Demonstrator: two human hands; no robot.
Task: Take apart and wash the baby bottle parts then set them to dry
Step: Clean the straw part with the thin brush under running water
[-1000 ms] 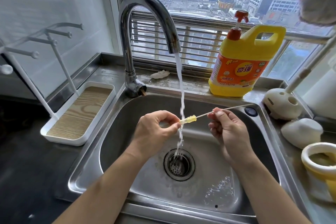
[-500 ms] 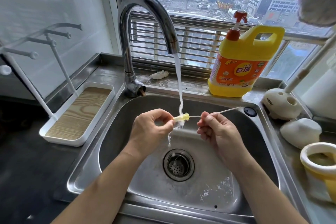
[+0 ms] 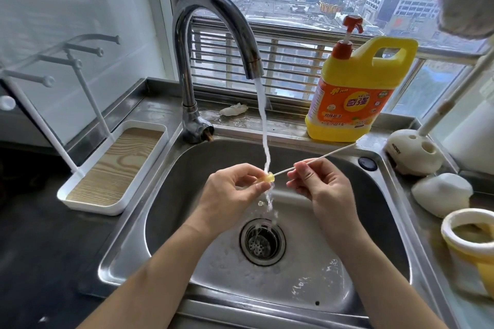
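Over the steel sink (image 3: 369, 227), my left hand (image 3: 230, 195) pinches a small yellowish tube piece (image 3: 268, 177) under the running water (image 3: 263, 125) from the tap (image 3: 213, 35). My right hand (image 3: 320, 187) pinches a thin white brush rod (image 3: 328, 153) whose tip goes into the tube's open end; the rod slants up to the right. A white bottle drying rack (image 3: 88, 104) with pegs and a wood-look tray stands on the left counter. A yellow cup-like bottle part with a white rim (image 3: 470, 238) sits at the right edge.
A yellow dish-soap jug (image 3: 355, 93) with a red pump stands on the ledge behind the sink. A white brush holder (image 3: 413, 151) and a white dome-shaped piece (image 3: 441, 193) lie on the right counter. A crumpled white scrap (image 3: 234, 109) lies near the tap base. The drain (image 3: 262, 242) is below the hands.
My right hand has pushed the rod leftward, further into the tube, and now sits closer to my left hand. Less of the tube shows past my left fingers. Water keeps running.
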